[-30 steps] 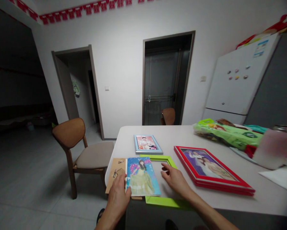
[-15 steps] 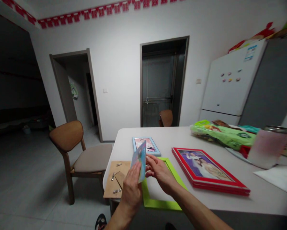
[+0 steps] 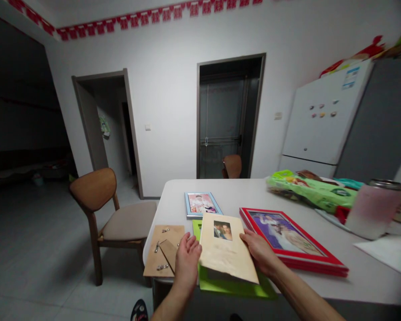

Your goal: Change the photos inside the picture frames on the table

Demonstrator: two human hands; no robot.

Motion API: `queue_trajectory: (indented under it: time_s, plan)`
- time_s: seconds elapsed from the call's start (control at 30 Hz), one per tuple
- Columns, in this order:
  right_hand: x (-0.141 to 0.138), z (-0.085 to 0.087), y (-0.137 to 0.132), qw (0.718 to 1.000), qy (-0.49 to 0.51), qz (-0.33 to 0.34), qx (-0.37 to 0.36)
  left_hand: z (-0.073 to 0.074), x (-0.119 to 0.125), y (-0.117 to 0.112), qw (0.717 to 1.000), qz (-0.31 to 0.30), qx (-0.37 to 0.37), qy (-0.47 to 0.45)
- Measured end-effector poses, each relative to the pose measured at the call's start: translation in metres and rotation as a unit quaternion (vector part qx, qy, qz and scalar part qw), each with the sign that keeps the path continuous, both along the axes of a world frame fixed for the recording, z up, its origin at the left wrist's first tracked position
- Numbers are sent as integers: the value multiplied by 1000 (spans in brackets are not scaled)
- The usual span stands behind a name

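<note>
Both my hands hold a cream-coloured card (image 3: 225, 252) with a small photo of two people near its top, its other side turned down. My left hand (image 3: 187, 261) grips its left edge and my right hand (image 3: 258, 249) its right edge. The card hovers flat over a lime-green picture frame (image 3: 233, 285) that lies at the near edge of the white table (image 3: 254, 189). A brown frame backing board (image 3: 162, 256) with metal clips lies just left of my left hand.
A small blue-framed photo (image 3: 202, 204) lies behind the green frame. A large red-framed photo (image 3: 292, 240) lies to the right. Green packages (image 3: 312, 189), a pink cup (image 3: 370, 209) and white paper (image 3: 390, 254) sit further right. A wooden chair (image 3: 111, 216) stands left; a fridge (image 3: 324, 120) stands behind.
The card lay face up with a colourful picture, was lifted on edge, and is now turned over, showing its cream side with a small photo, held by both hands.
</note>
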State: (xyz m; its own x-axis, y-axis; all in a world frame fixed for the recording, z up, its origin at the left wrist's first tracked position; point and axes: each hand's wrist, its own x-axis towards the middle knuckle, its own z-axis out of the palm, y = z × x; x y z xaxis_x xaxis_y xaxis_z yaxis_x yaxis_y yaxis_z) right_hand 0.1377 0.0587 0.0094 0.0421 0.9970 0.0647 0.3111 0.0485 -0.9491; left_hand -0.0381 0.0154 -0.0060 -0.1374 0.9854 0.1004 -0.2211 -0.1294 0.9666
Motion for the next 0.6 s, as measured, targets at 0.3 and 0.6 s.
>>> queue_trajectory:
  time_s: [0.3, 0.6]
  plan:
    - [8, -15, 19, 996, -32, 53, -60, -10, 1, -20, 925, -58, 41, 374]
    - [4, -15, 29, 959, -281, -30, 20, -22, -1, -22, 890, -86, 83, 440]
